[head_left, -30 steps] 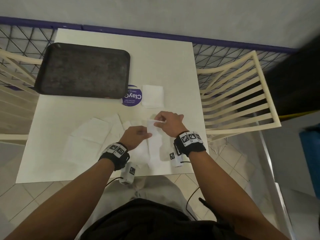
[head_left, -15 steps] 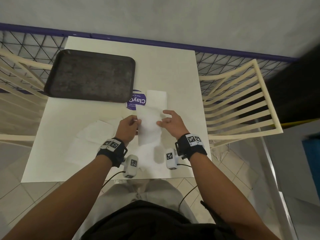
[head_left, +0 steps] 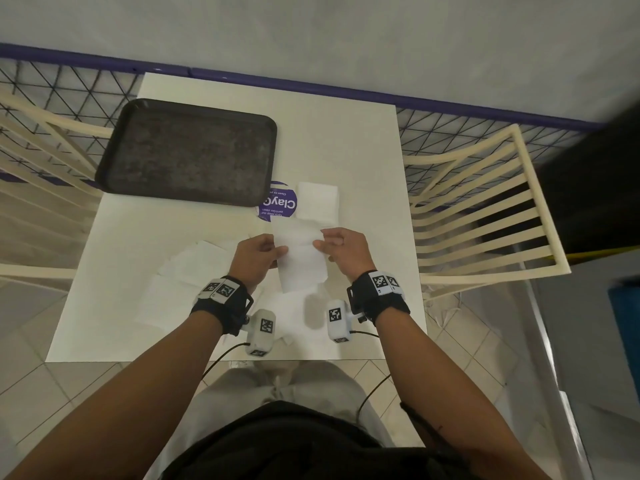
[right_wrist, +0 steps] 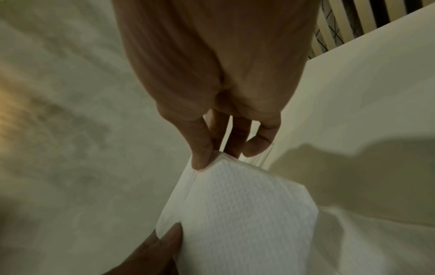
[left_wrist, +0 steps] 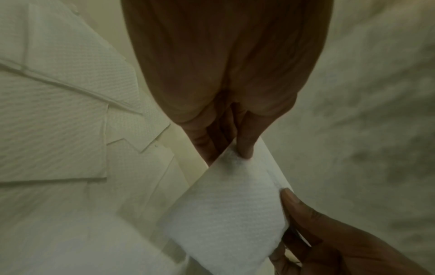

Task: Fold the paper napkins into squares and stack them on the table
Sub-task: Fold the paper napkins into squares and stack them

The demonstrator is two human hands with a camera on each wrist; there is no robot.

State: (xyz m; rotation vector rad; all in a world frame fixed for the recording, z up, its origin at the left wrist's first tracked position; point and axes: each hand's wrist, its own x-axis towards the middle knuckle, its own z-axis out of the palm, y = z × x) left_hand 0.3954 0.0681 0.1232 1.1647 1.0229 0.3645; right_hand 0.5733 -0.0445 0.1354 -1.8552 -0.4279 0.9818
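Nearest the person, loose unfolded napkins (head_left: pixel 194 268) lie spread and overlapping on the near half of the white table (head_left: pixel 360 140); the left wrist view shows their dimpled, embossed tissue and sharp crease lines. Just above them the left hand (head_left: pixel 254 259) and the right hand (head_left: pixel 343 249) hold a long, narrow napkin strip (head_left: pixel 299 252) in the air between them. The left hand pinches its left edge between thumb and fingers, the right hand pinches its right edge the same way, and the strip hangs slightly tilted, a faint crease across its middle. Beyond the strip, a folded square napkin (head_left: pixel 318 202) rests flat on the table, touching a round purple sticker (head_left: pixel 278 202) with white lettering. Farther back sits a dark, mottled rectangular tray (head_left: pixel 187 150) with rounded corners, its corner over the sticker. Cream slatted chairs (head_left: pixel 485 209) flank the table.

Compared with half a second ago, the hands grip the strip a little farther from the body, its far end now overlapping the folded square in view; a second ago the napkin was still bunched low over the table.
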